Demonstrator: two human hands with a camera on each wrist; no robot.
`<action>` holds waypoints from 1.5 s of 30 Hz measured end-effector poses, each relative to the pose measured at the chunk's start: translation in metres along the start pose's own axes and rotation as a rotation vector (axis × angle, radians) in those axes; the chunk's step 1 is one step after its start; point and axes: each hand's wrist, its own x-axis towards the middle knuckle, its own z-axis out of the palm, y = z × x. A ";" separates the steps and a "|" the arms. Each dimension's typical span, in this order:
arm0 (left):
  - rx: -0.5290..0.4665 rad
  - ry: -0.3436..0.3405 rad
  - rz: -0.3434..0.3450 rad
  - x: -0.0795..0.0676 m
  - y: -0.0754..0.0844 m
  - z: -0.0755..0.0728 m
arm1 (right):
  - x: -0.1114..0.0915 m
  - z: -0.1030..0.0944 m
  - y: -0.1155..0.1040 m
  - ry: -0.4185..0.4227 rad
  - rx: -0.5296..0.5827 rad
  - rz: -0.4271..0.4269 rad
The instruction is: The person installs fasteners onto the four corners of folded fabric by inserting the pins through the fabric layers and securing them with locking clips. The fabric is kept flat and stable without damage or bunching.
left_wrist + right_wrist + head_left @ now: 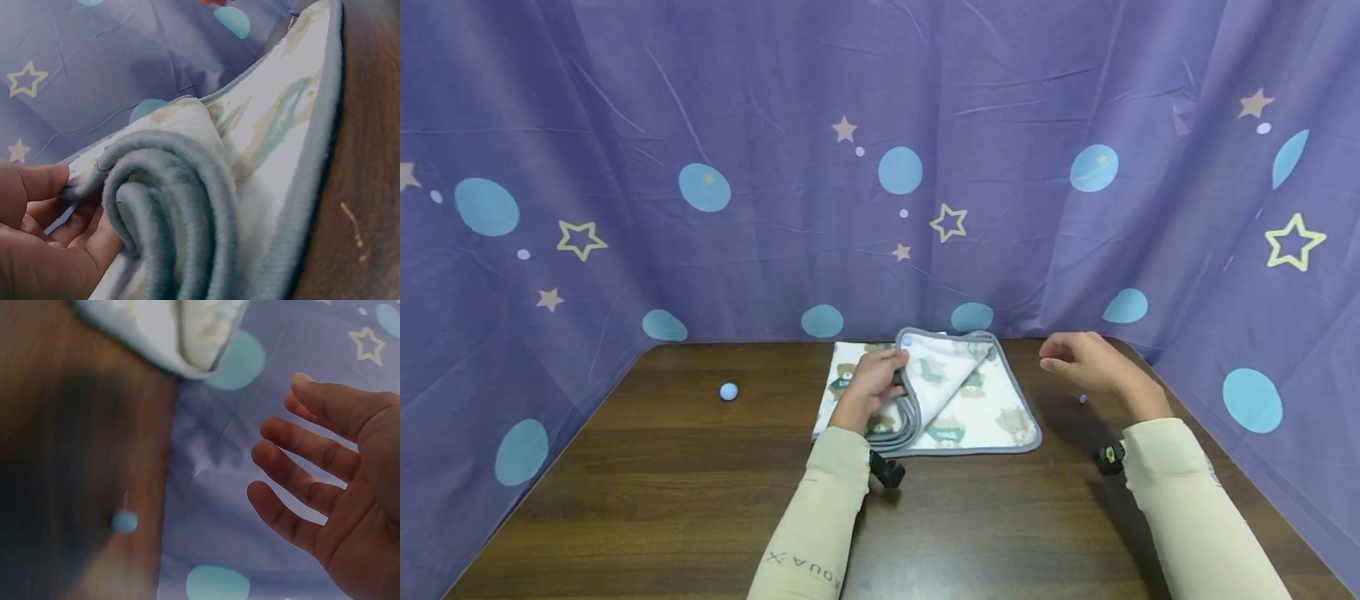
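A white bear-print cloth (947, 429) with grey edging lies on the table, partly folded over itself in layers. My left hand (875, 379) pinches the raised corner of its upper fold between thumb and fingers. Close up in the left wrist view, the grey edging (181, 181) curls in several rounded layers beside the left hand (56, 231). A small blue spot shows on the lifted corner. To the right of the cloth, my right hand (1086, 360) hovers above the table. In the right wrist view the right hand (337, 481) holds nothing, its fingers spread and slightly bent.
A light blue ball (728, 392) sits on the left side of the brown table (647, 492). Under the right hand lies a smaller blue bead-like piece (1082, 399). A purple curtain (790, 208) with stars and blue dots hangs behind the table and along both sides.
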 end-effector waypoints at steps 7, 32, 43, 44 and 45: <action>-0.109 0.045 -0.070 0.001 -0.002 -0.004 | -0.012 -0.002 0.018 -0.061 -0.047 -0.019; -0.160 0.083 -0.089 0.007 -0.007 -0.010 | -0.035 0.011 0.053 -0.193 -0.223 -0.045; -0.123 0.058 -0.075 0.006 -0.008 -0.011 | -0.034 0.017 0.058 -0.234 -0.247 -0.058; -0.112 0.053 -0.072 0.006 -0.008 -0.011 | -0.034 0.018 0.059 -0.239 -0.244 -0.059; -0.100 0.050 -0.071 0.006 -0.008 -0.011 | -0.034 0.018 0.058 -0.245 -0.239 -0.061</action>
